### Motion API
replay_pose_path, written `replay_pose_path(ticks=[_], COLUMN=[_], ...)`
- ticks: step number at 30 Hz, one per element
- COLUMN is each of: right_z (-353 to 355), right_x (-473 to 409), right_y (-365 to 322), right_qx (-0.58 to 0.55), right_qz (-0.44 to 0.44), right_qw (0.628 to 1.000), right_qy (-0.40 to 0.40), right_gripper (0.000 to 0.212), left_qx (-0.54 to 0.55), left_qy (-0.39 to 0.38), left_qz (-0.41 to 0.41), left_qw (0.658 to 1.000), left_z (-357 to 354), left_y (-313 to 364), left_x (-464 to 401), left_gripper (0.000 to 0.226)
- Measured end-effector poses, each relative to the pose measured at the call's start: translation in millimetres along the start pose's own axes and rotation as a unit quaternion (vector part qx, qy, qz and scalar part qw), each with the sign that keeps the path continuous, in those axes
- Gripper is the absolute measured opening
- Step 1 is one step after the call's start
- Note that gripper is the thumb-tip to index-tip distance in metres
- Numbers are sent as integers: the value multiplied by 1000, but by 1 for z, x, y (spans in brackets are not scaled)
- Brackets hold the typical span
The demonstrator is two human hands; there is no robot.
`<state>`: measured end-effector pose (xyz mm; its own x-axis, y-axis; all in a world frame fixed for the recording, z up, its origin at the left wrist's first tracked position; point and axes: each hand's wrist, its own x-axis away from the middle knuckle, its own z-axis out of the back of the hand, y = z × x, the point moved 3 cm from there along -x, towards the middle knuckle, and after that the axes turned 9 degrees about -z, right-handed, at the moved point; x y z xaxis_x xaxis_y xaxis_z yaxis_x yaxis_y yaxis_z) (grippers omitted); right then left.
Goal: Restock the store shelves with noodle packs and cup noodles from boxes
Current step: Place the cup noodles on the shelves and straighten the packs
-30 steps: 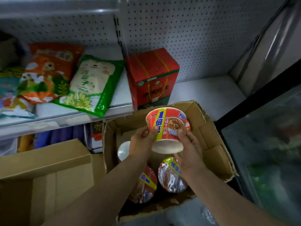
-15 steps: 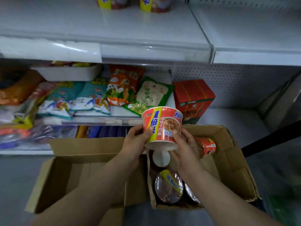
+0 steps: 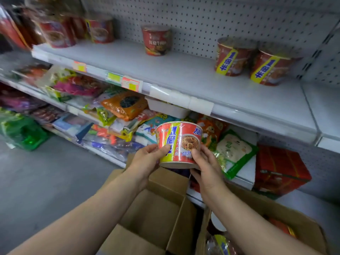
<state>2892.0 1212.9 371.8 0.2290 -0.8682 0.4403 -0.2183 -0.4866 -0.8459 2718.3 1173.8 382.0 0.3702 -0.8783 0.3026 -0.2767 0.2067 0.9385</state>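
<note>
Both hands, left (image 3: 147, 159) and right (image 3: 207, 162), clasp 1 red paper noodle bowl (image 3: 177, 144) below the grey metal upper shelf (image 3: 184, 74). 5 cups stand there already; the brown cardboard box (image 3: 301, 227) holds more, so restocking seems partway.

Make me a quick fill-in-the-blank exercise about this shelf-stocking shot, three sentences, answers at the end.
1. The noodle bowl is held by ______ hands, the left hand and the right hand.
2. The two cups with yellow bands stand on the ______ shelf, right of the lone red cup.
3. The cardboard box under the left forearm looks ______ inside.

Missing words: both; upper; empty
</note>
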Motion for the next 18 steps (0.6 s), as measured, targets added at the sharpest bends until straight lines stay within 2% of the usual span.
replay_pose_path(ticks=[3, 5, 8, 14, 17, 18], right_z=[-28, -44, -69, -118, -141, -148], right_x=[8, 13, 24, 55, 63, 64], right_y=[-19, -33, -57, -110, -132, -136], right_qx=[29, 41, 55, 62, 68, 71], right_qz=[4, 12, 26, 49, 71, 75], right_qw=[998, 995, 989, 972, 961, 958], right_qy=[-54, -90, -136, -219, -260, -269], right_gripper=[57, 59, 55, 65, 58, 56], left_qx=[8, 9, -2, 7, 30, 34], left_qy=[33, 47, 68, 103, 96, 100], left_qz=[-13, -26, -64, -135, -169, -178], left_qw=[999, 998, 996, 985, 980, 978], left_z=[19, 28, 38, 52, 60, 63], left_y=[31, 54, 90, 161, 189, 195], left_x=[19, 34, 55, 91, 99, 100], left_gripper=[58, 44, 36, 24, 12, 14])
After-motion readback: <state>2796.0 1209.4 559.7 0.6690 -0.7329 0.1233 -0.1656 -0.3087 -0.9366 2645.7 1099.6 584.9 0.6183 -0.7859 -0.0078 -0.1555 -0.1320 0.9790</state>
